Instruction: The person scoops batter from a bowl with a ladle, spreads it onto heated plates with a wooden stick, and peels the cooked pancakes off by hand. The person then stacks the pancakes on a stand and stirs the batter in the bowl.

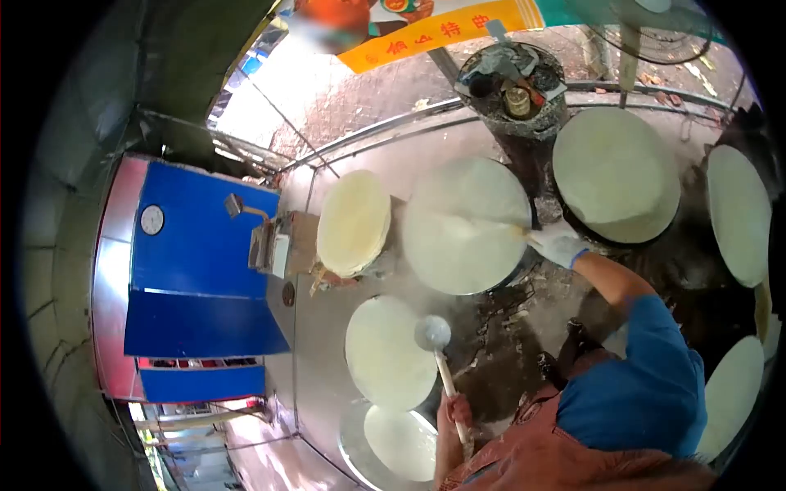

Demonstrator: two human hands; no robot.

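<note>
My left hand [457,409], bare, is closed round the handle of a ladle [434,333]. The ladle's round metal bowl overlaps the right edge of a pale round sheet [389,353]. My right hand [561,248], in a white glove, grips the wooden handle [525,235] of a tool with a pale, thin end. This end lies across a large pale round pancake [467,258] on a round griddle. Steam blurs its surface. Below the left sheet stands a metal basin [347,446] with pale batter [401,438] inside.
Another round pancake [616,172] lies on a dark griddle at the upper right. More pale rounds [738,214] stand along the right edge. A stack of pancakes [354,222] is left of centre. A cluttered drum [516,90] stands at the back, near blue panels [196,237].
</note>
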